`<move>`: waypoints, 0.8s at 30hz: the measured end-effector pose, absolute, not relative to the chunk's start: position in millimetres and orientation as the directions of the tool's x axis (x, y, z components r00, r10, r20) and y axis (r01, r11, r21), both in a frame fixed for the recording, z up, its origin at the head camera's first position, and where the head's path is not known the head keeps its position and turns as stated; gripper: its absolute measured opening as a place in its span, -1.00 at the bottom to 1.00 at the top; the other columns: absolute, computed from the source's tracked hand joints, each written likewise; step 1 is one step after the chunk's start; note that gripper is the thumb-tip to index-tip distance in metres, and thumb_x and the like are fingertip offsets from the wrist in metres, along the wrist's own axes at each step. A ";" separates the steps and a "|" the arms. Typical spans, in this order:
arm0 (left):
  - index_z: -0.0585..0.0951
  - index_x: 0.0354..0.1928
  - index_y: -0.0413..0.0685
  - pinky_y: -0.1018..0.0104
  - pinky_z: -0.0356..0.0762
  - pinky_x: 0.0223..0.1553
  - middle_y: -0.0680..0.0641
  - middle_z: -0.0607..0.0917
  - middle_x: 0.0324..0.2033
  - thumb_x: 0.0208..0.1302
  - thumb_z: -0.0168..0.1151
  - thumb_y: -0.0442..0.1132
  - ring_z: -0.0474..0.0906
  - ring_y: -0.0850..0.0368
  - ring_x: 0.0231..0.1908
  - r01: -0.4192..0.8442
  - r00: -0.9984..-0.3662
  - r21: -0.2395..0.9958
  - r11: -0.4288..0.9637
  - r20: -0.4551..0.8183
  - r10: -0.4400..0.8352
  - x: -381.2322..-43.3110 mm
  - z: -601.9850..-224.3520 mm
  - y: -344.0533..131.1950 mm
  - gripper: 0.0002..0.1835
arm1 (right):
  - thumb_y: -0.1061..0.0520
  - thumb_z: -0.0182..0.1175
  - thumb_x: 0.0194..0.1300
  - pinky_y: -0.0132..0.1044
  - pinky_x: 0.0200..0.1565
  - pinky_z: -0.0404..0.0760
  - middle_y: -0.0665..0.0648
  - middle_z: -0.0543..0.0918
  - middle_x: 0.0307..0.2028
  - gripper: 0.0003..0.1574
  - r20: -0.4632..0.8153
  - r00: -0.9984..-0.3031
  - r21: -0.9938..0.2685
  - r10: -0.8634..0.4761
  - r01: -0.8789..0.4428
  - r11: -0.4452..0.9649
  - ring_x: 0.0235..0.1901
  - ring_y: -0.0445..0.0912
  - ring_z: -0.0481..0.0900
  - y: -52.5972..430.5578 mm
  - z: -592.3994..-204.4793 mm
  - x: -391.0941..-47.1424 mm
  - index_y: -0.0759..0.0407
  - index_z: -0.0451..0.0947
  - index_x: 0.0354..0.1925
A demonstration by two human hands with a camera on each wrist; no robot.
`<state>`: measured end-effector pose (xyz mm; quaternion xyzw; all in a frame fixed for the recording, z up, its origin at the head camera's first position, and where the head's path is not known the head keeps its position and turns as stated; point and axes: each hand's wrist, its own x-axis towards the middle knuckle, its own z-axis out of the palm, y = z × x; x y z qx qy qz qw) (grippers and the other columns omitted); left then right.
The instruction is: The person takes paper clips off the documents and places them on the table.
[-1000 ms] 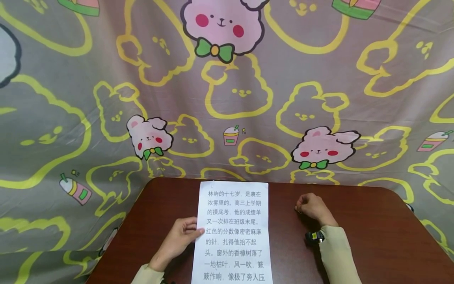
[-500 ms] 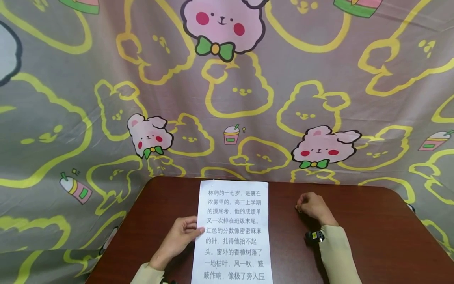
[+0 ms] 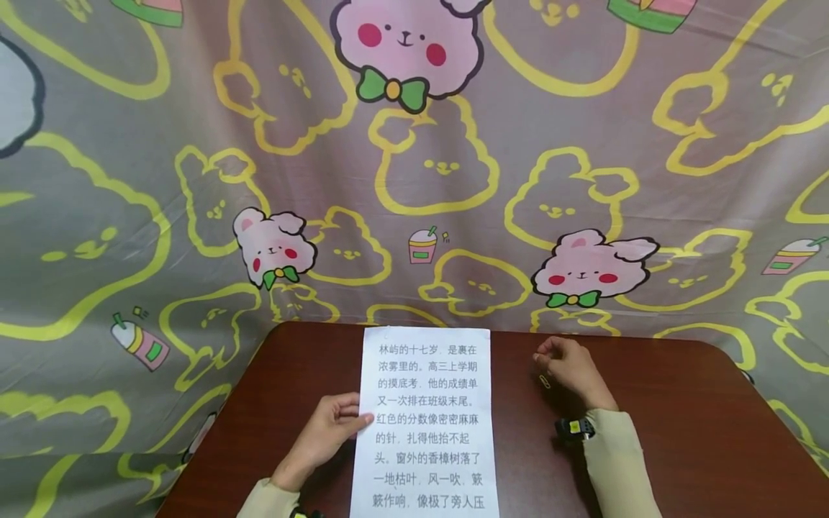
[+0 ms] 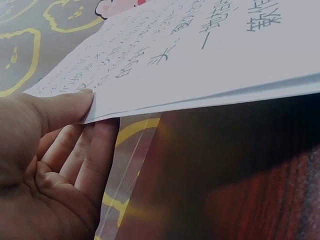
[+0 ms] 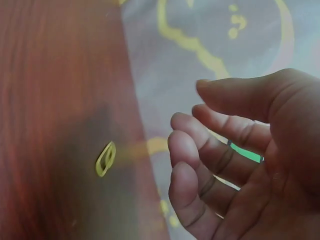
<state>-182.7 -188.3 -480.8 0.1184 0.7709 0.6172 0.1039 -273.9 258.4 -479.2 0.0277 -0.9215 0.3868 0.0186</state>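
Note:
Printed sheets of paper (image 3: 427, 424) stand out over the table, black characters facing me. My left hand (image 3: 330, 432) pinches their left edge, thumb on the printed face and fingers behind, as the left wrist view also shows; there the paper's lower edge (image 4: 210, 102) looks layered. A yellow paper clip (image 3: 545, 382) lies on the tabletop right of the paper; in the right wrist view the clip (image 5: 105, 159) sits apart from the fingers. My right hand (image 3: 573, 370) is just beyond it, with relaxed, slightly bent fingers (image 5: 182, 147) and thumb apart, holding nothing.
The dark red-brown wooden table (image 3: 673, 410) has rounded far corners. Behind it hangs a curtain (image 3: 453, 230) printed with rabbits, yellow outlines and drink cups. A dark wrist device (image 3: 575, 429) sits at the right sleeve.
The right hand has let go of the paper clip and moved slightly up and away, its fingers loosening. The clip now shows by itself on the table. The left hand and paper stay nearly still.

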 end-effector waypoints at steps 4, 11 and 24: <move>0.54 0.09 -0.37 0.29 0.70 -0.27 -0.38 0.72 -0.14 0.27 0.27 -0.31 0.77 0.08 -0.28 0.050 -0.949 0.978 0.202 -0.017 0.315 -182.8 -480.9 -188.3 -0.61 | 0.01 0.21 0.34 -0.28 -0.39 0.51 0.25 0.67 -0.39 -0.77 0.087 -0.996 -0.742 -0.030 -0.085 0.665 -0.46 -0.06 0.57 251.3 -469.2 -271.7 0.15 0.56 -0.18; 0.55 0.09 -0.36 0.28 0.71 -0.26 -0.37 0.73 -0.15 0.27 0.27 -0.32 0.77 0.06 -0.28 0.049 -0.950 0.978 0.200 -0.017 0.313 -182.4 -479.7 -187.8 -0.62 | -0.02 0.22 0.33 -0.32 -0.32 0.51 0.12 0.68 -0.33 -0.80 0.229 -0.973 -0.708 -0.024 -0.183 0.682 -0.40 -0.10 0.53 239.3 -456.3 -269.8 0.07 0.58 -0.21; 0.54 0.08 -0.39 0.27 0.71 -0.28 -0.37 0.73 -0.15 0.28 0.26 -0.32 0.77 0.06 -0.29 0.051 -0.943 0.982 0.182 -0.013 0.332 -181.7 -481.6 -189.6 -0.62 | -0.03 0.19 0.36 -0.32 -0.18 0.54 0.04 0.69 -0.24 -0.80 0.343 -0.939 -0.720 -0.029 -0.283 0.634 -0.25 -0.11 0.53 209.8 -425.9 -255.5 0.01 0.60 -0.14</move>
